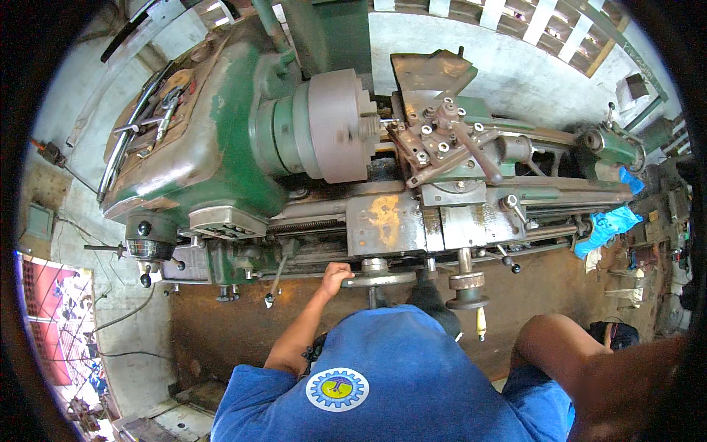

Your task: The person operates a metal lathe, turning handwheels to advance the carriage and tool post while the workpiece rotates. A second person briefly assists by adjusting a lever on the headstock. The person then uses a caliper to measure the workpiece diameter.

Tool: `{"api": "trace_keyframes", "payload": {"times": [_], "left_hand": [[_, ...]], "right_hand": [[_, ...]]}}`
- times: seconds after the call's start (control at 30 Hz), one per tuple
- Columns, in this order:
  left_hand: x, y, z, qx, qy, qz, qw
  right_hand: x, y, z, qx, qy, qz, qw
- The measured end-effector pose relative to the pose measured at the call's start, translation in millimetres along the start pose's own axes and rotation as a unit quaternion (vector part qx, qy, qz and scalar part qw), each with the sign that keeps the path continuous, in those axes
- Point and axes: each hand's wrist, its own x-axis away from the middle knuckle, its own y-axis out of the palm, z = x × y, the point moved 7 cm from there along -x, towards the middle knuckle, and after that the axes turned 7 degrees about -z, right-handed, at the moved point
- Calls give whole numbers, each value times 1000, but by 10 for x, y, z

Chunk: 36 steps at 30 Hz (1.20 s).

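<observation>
My left hand (337,279) is closed round the left rim of a metal handwheel (384,280) on the front of a green lathe. Above it, the carriage apron carries a worn yellow patch (384,216). A large grey chuck (337,127) sits on the green headstock (234,125); its motion cannot be told from this one picture. Beside the chuck's jaws stands the tool post (444,132), with several bolts and a long clamping lever (477,153). My right arm (563,340) is bent sharply at the elbow, and its hand is out of the picture.
A smaller crank wheel with a pale handle (481,324) juts out right of the handwheel. Several tools (166,118) lie on the headstock top. The tailstock (615,147) stands at the bed's far right, near a blue plastic bag (610,223). A lever (278,276) hangs left of my hand.
</observation>
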Motion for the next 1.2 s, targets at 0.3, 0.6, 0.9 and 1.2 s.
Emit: {"api": "trace_keyframes", "payload": {"times": [0.3,0.6,0.9,1.2], "left_hand": [[14,21,37,50,-6,-6,999],[-12,26,-20,83,15,-11,996],[18,11,48,56,9,11,998],[6,5,-37,-2,16,15,1000]], "right_hand": [[14,-21,-100,16,-2,13,1000],[-6,47,19,6,-4,21,1000],[833,40,692,61,179,354,916],[2623,872,1610,291,590,37,752]]}}
